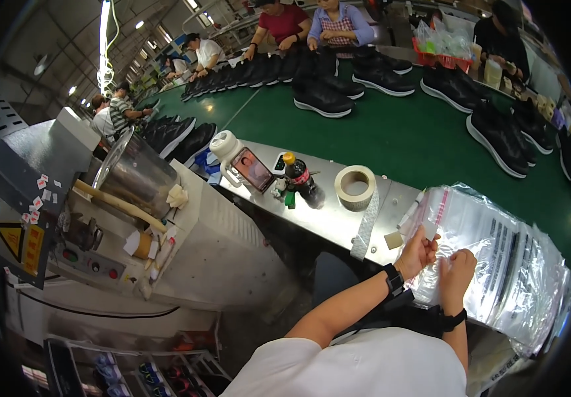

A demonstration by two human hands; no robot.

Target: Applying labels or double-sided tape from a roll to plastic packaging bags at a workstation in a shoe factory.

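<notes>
My left hand point(418, 255) is closed in a pinch on a small pale square sticker point(429, 229), held just above a stack of clear plastic bags point(507, 255). Close beside it, my right hand point(458, 270) is over the near part of the stack with its fingers curled together. Whatever those fingers hold, if anything, is too small to make out. Dark printing and a red stripe show on the top bag. Left of the stack lie a small tan square point(393, 240) and a white pen-like stick point(410, 210).
A label roll point(343, 198) stands on the metal ledge, its strip trailing over the near edge. Beyond are a dark drink bottle point(304, 182), a phone point(252, 169) and a white jug point(224, 147). Black shoes point(497, 142) line the green belt point(391, 132); several people work across it.
</notes>
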